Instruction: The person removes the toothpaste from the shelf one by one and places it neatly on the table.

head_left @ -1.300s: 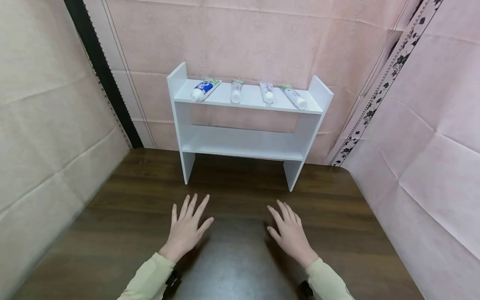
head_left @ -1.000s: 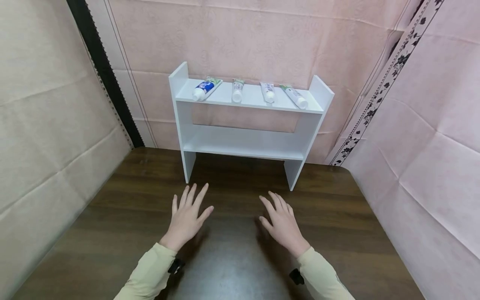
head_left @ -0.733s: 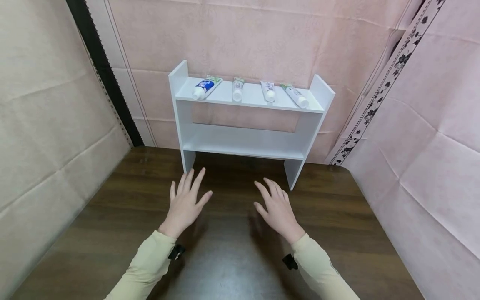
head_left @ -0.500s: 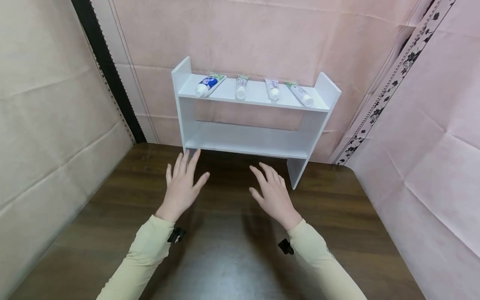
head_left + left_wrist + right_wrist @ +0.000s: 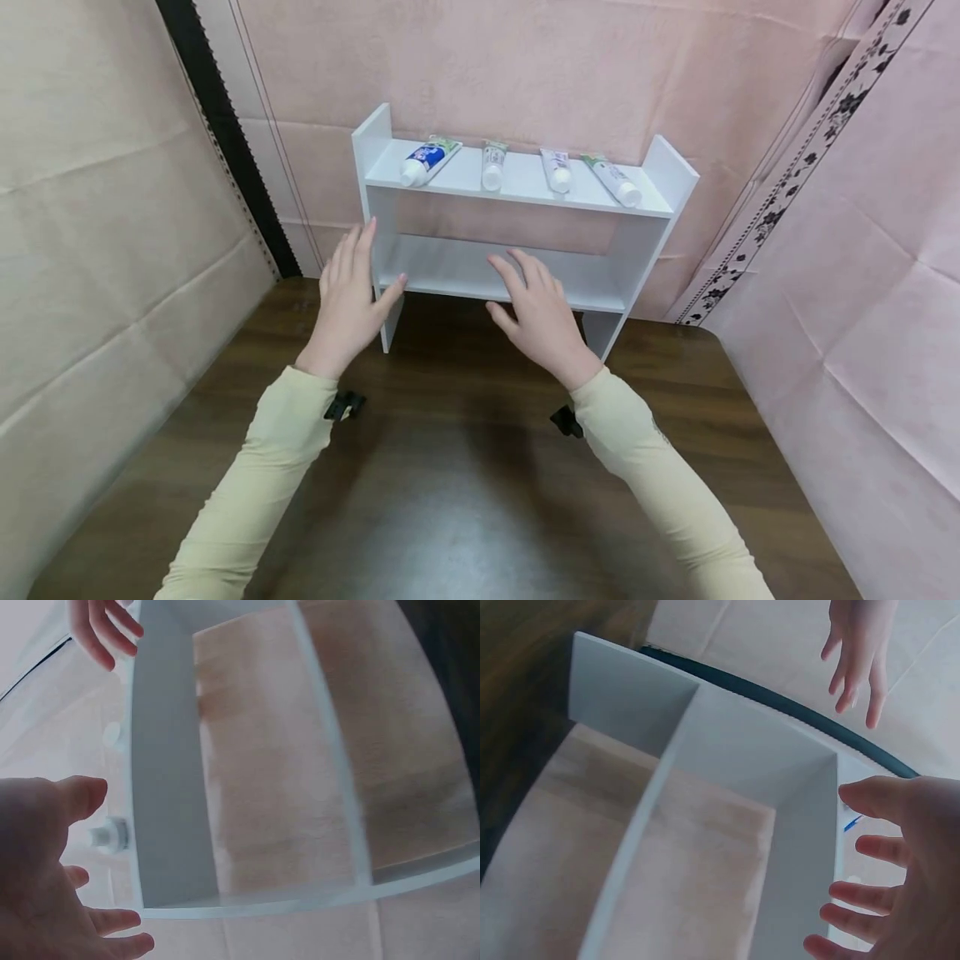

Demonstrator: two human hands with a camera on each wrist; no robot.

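My left hand [image 5: 347, 300] is raised at the left upright of a white two-tier shelf [image 5: 510, 267], fingers extended and thumb apart. My right hand [image 5: 542, 317] hovers before the lower tier with spread, slightly bent fingers. Neither holds anything. Along the top tier lie a blue-and-white toothpaste tube [image 5: 430, 158] at the left, two small white tubes [image 5: 493, 167] [image 5: 556, 171] in the middle and a longer white tube [image 5: 612, 179] at the right, caps facing me. In the left wrist view, a white cap [image 5: 111, 835] shows beyond the thumb.
The shelf stands at the back of a dark wooden table [image 5: 442, 500]. Pink cloth [image 5: 525, 67] hangs behind it, with pale cloth walls [image 5: 112, 250] to the left and right. Black cameras [image 5: 345, 406] sit at both wrists.
Both hands have moved forward and up from over the table to the front of the shelf. The view has tilted slightly. The tubes lie as before on the top tier.
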